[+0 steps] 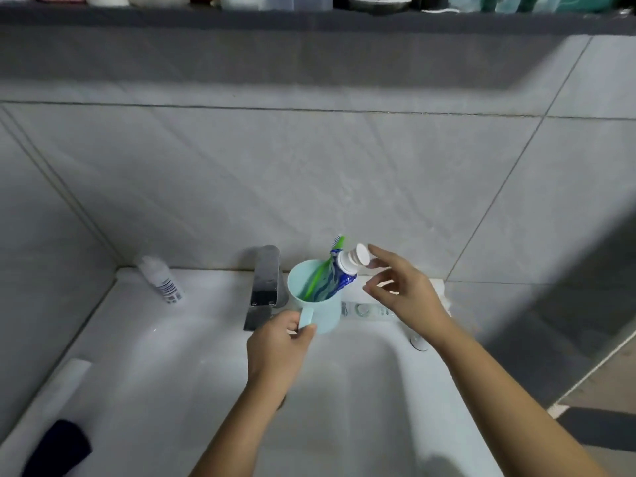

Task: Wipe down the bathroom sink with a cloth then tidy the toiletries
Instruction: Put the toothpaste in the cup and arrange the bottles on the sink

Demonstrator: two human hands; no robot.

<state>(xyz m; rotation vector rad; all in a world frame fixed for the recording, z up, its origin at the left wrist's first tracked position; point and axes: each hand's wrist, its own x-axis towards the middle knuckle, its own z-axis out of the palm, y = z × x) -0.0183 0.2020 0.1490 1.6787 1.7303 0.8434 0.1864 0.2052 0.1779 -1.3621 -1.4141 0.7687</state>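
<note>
Wiping looks done, with the dark cloth (62, 445) lying on the front-left rim of the white ceramic sink (192, 356); tidying seems under way. The left hand (278, 342) has its grip pinching the handle of the pale turquoise plastic cup (323, 304), held beside the chrome tap (265, 280), with the green toothbrush (320, 273) and blue toothpaste tube (339, 277) inside. The right hand (402, 290) has its grip spread, just beside the tube's flipped cap. The back rim is narrow, and the tiled wall stands close behind.
</note>
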